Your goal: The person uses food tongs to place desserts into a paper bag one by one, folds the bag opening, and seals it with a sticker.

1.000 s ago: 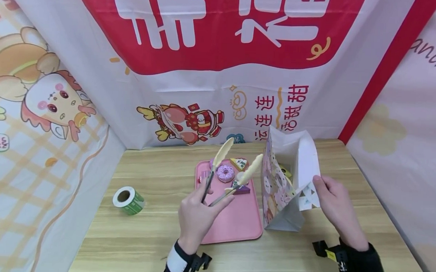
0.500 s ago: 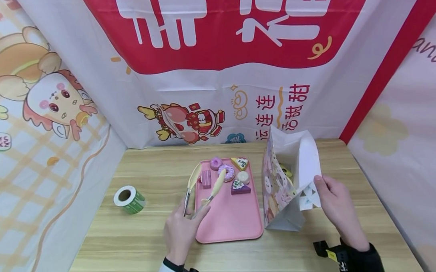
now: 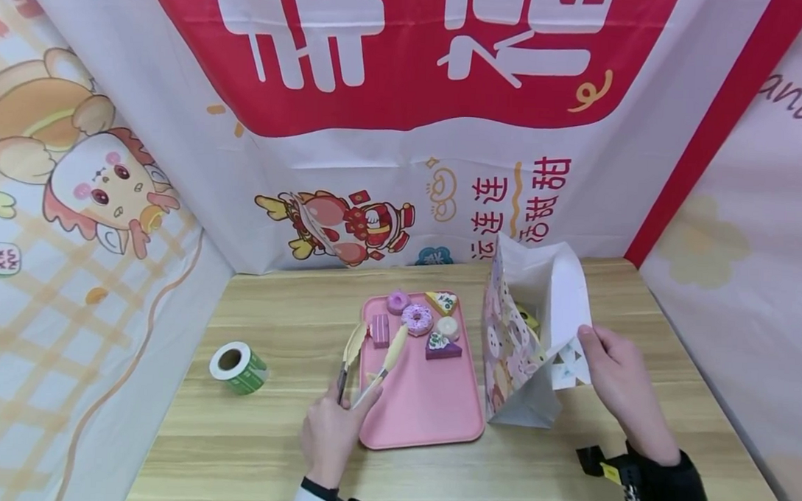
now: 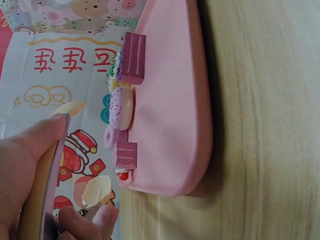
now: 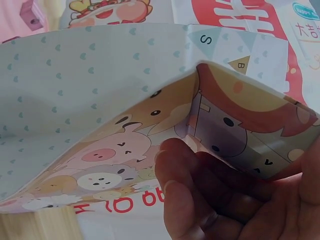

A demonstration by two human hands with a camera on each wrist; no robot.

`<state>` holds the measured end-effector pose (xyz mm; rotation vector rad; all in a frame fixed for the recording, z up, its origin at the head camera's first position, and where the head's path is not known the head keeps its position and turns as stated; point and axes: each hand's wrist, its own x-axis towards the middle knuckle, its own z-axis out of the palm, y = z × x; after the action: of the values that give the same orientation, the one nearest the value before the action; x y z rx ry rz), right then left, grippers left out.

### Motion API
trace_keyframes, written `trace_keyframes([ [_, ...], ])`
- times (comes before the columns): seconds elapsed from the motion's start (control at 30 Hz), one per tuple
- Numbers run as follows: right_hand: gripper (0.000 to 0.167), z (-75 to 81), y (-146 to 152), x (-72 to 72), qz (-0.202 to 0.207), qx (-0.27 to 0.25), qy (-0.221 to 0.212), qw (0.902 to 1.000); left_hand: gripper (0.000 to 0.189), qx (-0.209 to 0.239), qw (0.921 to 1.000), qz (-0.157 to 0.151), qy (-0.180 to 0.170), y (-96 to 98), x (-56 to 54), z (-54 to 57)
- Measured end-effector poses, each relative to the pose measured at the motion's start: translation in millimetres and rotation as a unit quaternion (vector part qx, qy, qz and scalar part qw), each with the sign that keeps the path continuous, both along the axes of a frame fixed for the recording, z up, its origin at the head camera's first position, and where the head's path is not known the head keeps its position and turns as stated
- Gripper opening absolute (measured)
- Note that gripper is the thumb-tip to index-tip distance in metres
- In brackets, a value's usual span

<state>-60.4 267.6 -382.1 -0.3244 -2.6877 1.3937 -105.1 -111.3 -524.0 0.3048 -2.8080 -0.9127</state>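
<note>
- Tongs (image 3: 393, 353): one pair, gripped by the left hand (image 3: 331, 432), tips spread above the tray's (image 3: 429, 406) left edge.
- Toy pastries (image 3: 425, 325): six, on the tray.
- Paper bag (image 3: 512, 350): one, right of tray, right hand (image 3: 618, 372) pinching it; contents mostly hidden.
- Green roll (image 3: 247, 378): one, left of tray.

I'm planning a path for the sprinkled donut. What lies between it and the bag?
In the head view, the white round lies between the sprinkled donut and the bag, then the tray's right rim and a narrow strip of bare table.
</note>
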Motion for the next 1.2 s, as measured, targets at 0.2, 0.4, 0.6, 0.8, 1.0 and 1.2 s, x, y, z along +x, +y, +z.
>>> trace_keyframes([
  [0.2, 0.062, 0.5, 1, -0.1, -0.001, 0.003, -0.001, 1.0, 0.088, -0.001, 0.9998, -0.003, -0.02, 2.5, -0.9, -1.1],
  [0.4, 0.061, 1.2, 2, -0.9, -0.004, 0.006, 0.001, 1.0, 0.08, -0.015, 0.9996, -0.011, -0.021, 3.5, -1.2, -4.0],
  [0.6, 0.061, 0.6, 2, -0.3, -0.006, 0.007, 0.005, 0.9999, 0.093, -0.038, 0.9991, -0.008, -0.02, 5.4, -3.6, -6.1],
  [0.8, 0.06, -0.1, 2, 0.7, -0.001, 0.007, 0.007, 1.0, 0.074, -0.047, 0.9987, -0.011, -0.014, 4.4, -3.7, -7.5],
  [1.0, 0.058, 0.2, 2, 0.3, -0.004, 0.008, 0.012, 0.9999, 0.072, -0.1, 0.9943, -0.021, 0.031, 5.2, -4.1, -7.8],
  [1.2, 0.058, -0.7, 2, 0.3, -0.002, 0.002, 0.012, 0.9999, 0.08, -0.14, 0.9882, -0.015, 0.061, 10.7, 1.0, -7.1],
])
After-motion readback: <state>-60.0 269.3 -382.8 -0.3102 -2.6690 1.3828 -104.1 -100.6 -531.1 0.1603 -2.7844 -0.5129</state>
